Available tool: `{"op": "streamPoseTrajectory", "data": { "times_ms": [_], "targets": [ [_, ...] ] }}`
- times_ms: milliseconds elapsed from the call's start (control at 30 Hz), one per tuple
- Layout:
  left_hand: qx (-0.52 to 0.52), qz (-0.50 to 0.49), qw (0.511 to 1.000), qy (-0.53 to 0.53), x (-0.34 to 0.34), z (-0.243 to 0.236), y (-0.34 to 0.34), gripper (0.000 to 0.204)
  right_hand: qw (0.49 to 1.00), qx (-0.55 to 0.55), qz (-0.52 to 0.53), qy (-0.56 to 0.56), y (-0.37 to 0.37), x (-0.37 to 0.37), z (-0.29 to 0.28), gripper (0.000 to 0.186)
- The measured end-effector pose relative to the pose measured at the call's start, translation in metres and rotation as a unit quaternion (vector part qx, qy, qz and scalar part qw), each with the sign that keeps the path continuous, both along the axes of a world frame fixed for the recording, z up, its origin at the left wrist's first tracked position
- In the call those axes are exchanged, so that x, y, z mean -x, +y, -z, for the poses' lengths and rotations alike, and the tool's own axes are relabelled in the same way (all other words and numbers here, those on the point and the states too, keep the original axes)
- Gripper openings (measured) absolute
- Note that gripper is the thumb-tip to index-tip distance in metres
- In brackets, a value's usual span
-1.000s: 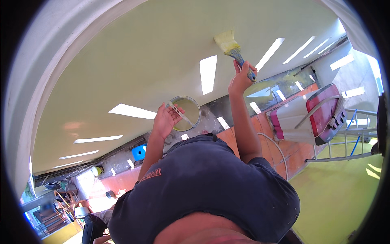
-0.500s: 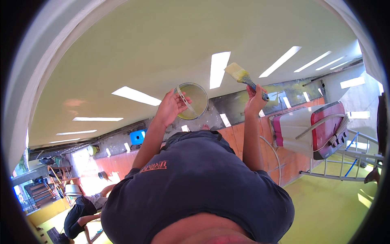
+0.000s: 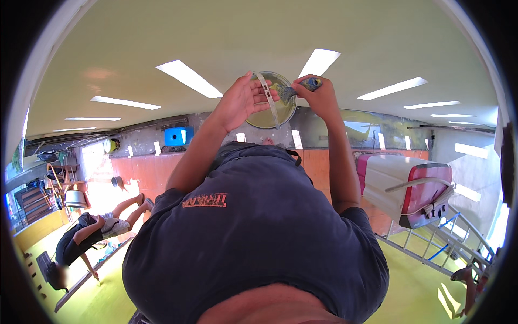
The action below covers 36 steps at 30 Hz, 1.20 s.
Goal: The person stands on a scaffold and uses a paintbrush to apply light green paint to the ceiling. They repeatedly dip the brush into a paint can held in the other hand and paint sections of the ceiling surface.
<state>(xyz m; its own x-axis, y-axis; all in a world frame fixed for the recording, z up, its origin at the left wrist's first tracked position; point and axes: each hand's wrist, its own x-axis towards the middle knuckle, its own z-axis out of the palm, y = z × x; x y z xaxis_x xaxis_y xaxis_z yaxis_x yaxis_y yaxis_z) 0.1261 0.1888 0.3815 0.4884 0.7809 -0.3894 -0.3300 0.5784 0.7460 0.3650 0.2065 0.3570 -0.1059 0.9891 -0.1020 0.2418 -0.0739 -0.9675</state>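
Note:
Across the fingers of my left hand [image 3: 244, 104] lies the pale flat handle [image 3: 267, 96] of a round paint bucket [image 3: 292, 112], held up in front of my waist. Yellowish-green paint coats its inside. My right hand [image 3: 319, 98] grips a paintbrush [image 3: 287, 92] by its speckled blue-grey handle. The brush tilts down into the bucket's opening, with its bristles partly hidden near my left fingertips.
A pale green wall [image 3: 232, 43] with sunlight strips stands ahead. A blue stool [image 3: 178, 136] is at left, a white-and-red washing machine [image 3: 402, 186] and a metal ladder [image 3: 426, 248] at right. Another person [image 3: 86, 232] bends at far left.
My right hand has moved left, bringing the paintbrush from the wall into the bucket. My left hand and the bucket appear higher in view. The view has turned.

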Motion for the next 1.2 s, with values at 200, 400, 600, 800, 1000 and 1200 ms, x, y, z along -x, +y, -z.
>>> {"op": "streamPoseTrajectory", "data": {
  "times_ms": [200,400,600,800,1000,1200],
  "targets": [
    [-0.005,-0.015,0.999,-0.047,0.003,-0.004,-0.007,0.071,0.969,-0.081,-0.144,-0.182,0.019,0.050,0.041,0.021],
    [-0.008,-0.040,0.997,-0.060,0.007,-0.008,-0.012,0.073,0.948,-0.111,-0.236,-0.179,0.028,0.067,0.067,0.020],
    [-0.005,-0.060,0.996,-0.067,0.011,-0.011,-0.013,0.071,0.965,-0.098,-0.217,-0.114,0.025,0.075,0.073,0.014],
    [-0.005,-0.067,0.996,-0.064,0.020,-0.010,-0.014,0.070,0.961,-0.085,-0.220,-0.144,0.025,0.082,0.081,0.017],
    [-0.005,-0.060,0.996,-0.070,0.032,-0.009,-0.017,0.071,0.955,-0.069,-0.216,-0.192,0.022,0.089,0.083,0.022],
    [-0.004,-0.041,0.995,-0.092,0.042,-0.007,-0.021,0.070,0.958,-0.084,-0.180,-0.206,0.003,0.098,0.052,0.019]
  ]
}}
